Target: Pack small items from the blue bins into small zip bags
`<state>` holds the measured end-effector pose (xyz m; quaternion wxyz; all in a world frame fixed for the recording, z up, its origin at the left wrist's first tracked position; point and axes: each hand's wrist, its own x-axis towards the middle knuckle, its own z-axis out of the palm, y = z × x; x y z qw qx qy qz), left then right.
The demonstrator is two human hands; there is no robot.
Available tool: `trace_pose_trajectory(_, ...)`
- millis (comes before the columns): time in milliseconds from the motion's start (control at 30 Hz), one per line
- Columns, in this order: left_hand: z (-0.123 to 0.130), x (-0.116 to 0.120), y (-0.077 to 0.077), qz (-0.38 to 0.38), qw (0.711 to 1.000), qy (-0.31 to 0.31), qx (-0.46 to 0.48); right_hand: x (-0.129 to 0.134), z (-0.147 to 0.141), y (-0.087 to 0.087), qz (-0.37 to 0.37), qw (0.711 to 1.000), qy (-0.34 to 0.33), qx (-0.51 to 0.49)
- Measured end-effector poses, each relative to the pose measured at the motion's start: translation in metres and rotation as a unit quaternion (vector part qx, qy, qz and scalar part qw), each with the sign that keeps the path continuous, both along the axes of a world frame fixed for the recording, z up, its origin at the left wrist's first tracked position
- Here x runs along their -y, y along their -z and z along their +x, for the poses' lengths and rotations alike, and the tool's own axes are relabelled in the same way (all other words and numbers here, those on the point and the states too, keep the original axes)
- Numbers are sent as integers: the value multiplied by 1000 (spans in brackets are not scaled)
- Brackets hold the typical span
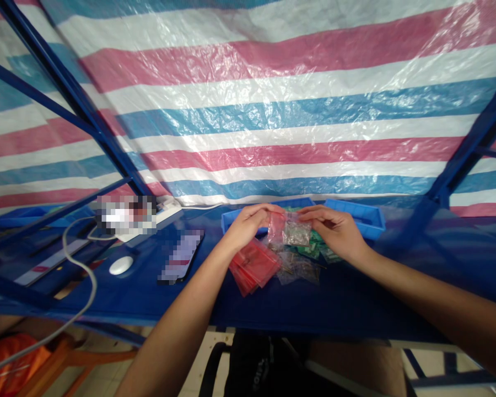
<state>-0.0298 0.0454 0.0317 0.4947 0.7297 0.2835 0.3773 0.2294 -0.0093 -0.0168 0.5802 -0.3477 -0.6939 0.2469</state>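
Observation:
My left hand point(250, 223) pinches a small red plastic bag point(276, 229) between thumb and fingers. Beside it, my right hand point(337, 229) grips the upper right edge of a clear plastic bag point(296, 234) that holds small silvery parts. The two bags meet or overlap; I cannot tell whether one is partly inside the other. Below my left hand lies a fanned pile of red plastic bags point(256, 266). More clear bags with thin metal pieces point(301, 269) lie to its right. Green pieces point(314, 246), resembling circuit boards, are partly hidden behind my right hand.
Two blue bins point(231, 219) point(361, 220) stand at the back of the blue table point(347, 309). On the left are a phone point(182, 256), a white mouse-like object point(121, 265) and a pale cable point(91, 281). Blue metal posts frame a striped plastic sheet point(273, 110).

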Motion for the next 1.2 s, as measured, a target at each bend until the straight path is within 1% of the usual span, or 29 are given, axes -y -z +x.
trace_pose_trajectory(33,0,1,-1,-3,1000,-2,5,1,-1,-1,-2,1000,0,-3)
trace_pose_trajectory(100,1,2,-1,17,1000,-13,3,2,-3,-2,-13,1000,4,-9)
trace_pose_trajectory(200,4,3,1,45,999,-25,15,5,-6,-5,-51,998,10,-21)
trace_pose_trajectory(300,8,5,3,47,998,-29,40,8,-9,-7,-73,997,6,-40)
trace_pose_trajectory(400,12,9,4,51,997,-33,38,10,-12,-7,-76,996,-19,-34)
trace_pose_trajectory(500,15,15,4,72,997,-13,5,11,-15,-3,-89,995,-52,-13)
trace_pose_trajectory(567,15,18,4,83,996,0,-11,10,-15,0,-104,992,-64,-17)
trace_pose_trajectory(633,14,18,5,94,995,-5,-28,8,-15,2,-117,991,-56,-38)
trace_pose_trajectory(733,12,14,5,123,990,-42,-58,4,-12,1,-127,988,-18,-82)
trace_pose_trajectory(833,11,10,6,116,990,-63,-43,3,-11,-2,-140,984,-10,-110)
trace_pose_trajectory(933,12,10,6,99,993,-54,-20,6,-13,-8,-142,982,-40,-114)
trace_pose_trajectory(1000,14,11,6,104,993,-48,-28,8,-14,-11,-140,983,-52,-103)
trace_pose_trajectory(1200,15,12,7,128,989,-38,-69,11,-13,-14,-141,987,-26,-69)
